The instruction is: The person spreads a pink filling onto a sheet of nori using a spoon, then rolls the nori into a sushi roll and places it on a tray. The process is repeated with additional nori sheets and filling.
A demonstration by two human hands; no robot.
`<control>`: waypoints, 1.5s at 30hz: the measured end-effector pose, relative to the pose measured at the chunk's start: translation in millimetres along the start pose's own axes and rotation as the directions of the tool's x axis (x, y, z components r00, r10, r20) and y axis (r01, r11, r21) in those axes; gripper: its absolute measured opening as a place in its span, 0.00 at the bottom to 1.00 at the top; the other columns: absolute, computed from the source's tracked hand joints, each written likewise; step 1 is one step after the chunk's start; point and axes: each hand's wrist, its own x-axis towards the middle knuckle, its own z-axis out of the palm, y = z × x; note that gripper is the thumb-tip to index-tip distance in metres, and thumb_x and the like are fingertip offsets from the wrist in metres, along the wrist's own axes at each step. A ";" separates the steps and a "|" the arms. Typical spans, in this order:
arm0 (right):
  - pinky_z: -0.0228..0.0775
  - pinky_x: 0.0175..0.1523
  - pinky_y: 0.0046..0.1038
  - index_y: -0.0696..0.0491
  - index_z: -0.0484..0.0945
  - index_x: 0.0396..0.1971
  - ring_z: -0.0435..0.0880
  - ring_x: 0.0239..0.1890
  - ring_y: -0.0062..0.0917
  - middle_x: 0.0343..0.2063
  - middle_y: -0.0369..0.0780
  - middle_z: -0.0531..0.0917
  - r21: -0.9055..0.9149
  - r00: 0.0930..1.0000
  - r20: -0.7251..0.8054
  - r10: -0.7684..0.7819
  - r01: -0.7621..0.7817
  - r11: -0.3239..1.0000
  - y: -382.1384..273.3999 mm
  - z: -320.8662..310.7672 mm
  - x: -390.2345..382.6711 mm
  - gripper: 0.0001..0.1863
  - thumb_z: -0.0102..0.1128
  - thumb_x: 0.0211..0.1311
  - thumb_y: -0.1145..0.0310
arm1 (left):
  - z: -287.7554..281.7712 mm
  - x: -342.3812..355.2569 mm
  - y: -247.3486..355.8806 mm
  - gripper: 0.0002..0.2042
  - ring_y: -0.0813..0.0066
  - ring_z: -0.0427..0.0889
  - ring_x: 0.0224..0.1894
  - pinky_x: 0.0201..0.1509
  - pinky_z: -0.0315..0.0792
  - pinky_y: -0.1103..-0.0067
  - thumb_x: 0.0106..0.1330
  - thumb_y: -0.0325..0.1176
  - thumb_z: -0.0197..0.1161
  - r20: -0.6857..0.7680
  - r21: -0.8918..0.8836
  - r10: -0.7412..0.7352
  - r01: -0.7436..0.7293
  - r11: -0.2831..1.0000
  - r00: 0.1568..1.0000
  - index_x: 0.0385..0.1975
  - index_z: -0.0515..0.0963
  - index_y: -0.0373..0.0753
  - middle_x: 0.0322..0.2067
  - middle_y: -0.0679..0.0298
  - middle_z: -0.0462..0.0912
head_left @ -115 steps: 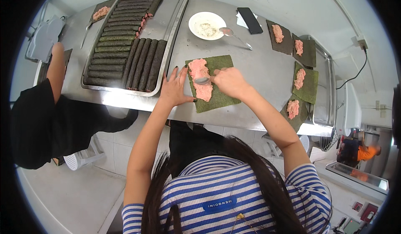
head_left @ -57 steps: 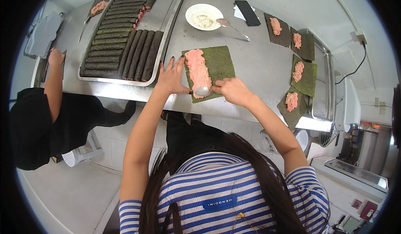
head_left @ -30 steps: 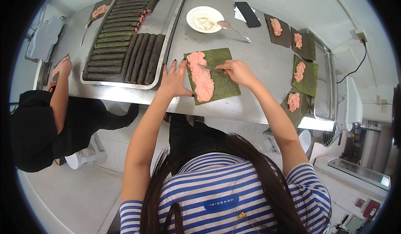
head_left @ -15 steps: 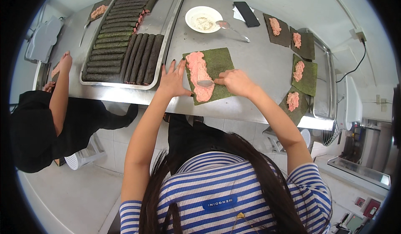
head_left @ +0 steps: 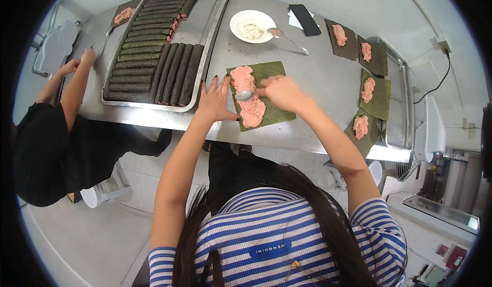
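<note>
On the metal table in front of me lies a green seaweed sheet (head_left: 279, 110), with a band of pink paste (head_left: 252, 114) spread along its left part. My left hand (head_left: 213, 101) rests at the sheet's left edge, fingers spread and holding nothing. In my right hand (head_left: 281, 92) is a spoon (head_left: 244, 95), its bowl pressed against the paste near the middle of the band. The spoon's handle is mostly hidden by my closed fingers.
A metal tray (head_left: 212, 31) of dark seaweed rolls stands at left, beside a co-worker's hands (head_left: 84, 61). Behind the sheet are a white bowl (head_left: 246, 18), another spoon (head_left: 292, 42) and a black phone (head_left: 304, 19). Several paste-topped seaweed sheets (head_left: 380, 88) lie at right, by another tray (head_left: 402, 100).
The spoon has moved slightly up and left over the paste with my right hand. My left hand stays at the sheet's edge. The co-worker's hands have come together.
</note>
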 end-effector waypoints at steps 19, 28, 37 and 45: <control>0.75 0.35 0.32 0.54 0.78 0.43 0.80 0.33 0.32 0.29 0.40 0.77 0.069 0.901 -0.075 0.427 -0.422 0.904 -85.2 45.2 -73.0 0.18 0.53 0.50 0.73 | -3.4 -0.7 1.6 0.62 0.58 0.45 0.72 0.71 0.39 0.53 0.35 0.59 0.71 0.025 -0.006 -0.011 0.011 1.000 1.000 0.69 0.42 0.36 0.70 0.60 0.50; 0.73 0.34 0.32 0.50 0.81 0.40 0.79 0.32 0.30 0.27 0.37 0.77 0.197 0.949 -0.018 0.314 -0.305 0.932 -68.0 28.6 -77.8 0.16 0.54 0.48 0.72 | -0.2 -0.6 -2.0 0.62 0.58 0.45 0.72 0.72 0.39 0.53 0.34 0.58 0.72 0.011 -0.049 -0.001 0.002 0.999 1.000 0.69 0.42 0.37 0.70 0.59 0.50; 0.69 0.41 0.27 0.48 0.82 0.37 0.76 0.36 0.24 0.27 0.33 0.77 -0.067 0.991 -0.133 -0.005 -0.004 0.998 -15.3 16.5 -42.8 0.14 0.54 0.49 0.69 | -2.0 0.0 -0.7 0.63 0.58 0.44 0.72 0.72 0.38 0.54 0.34 0.59 0.72 0.028 -0.033 -0.003 0.004 0.999 1.000 0.69 0.41 0.36 0.70 0.59 0.49; 0.74 0.36 0.33 0.48 0.81 0.40 0.80 0.35 0.30 0.30 0.37 0.78 -0.001 0.969 -0.094 0.226 -0.228 0.974 8.3 14.1 2.6 0.15 0.54 0.50 0.72 | -0.4 0.6 -0.6 0.64 0.58 0.44 0.72 0.72 0.38 0.53 0.35 0.61 0.72 0.035 -0.014 -0.011 0.012 1.000 0.999 0.69 0.41 0.36 0.70 0.60 0.49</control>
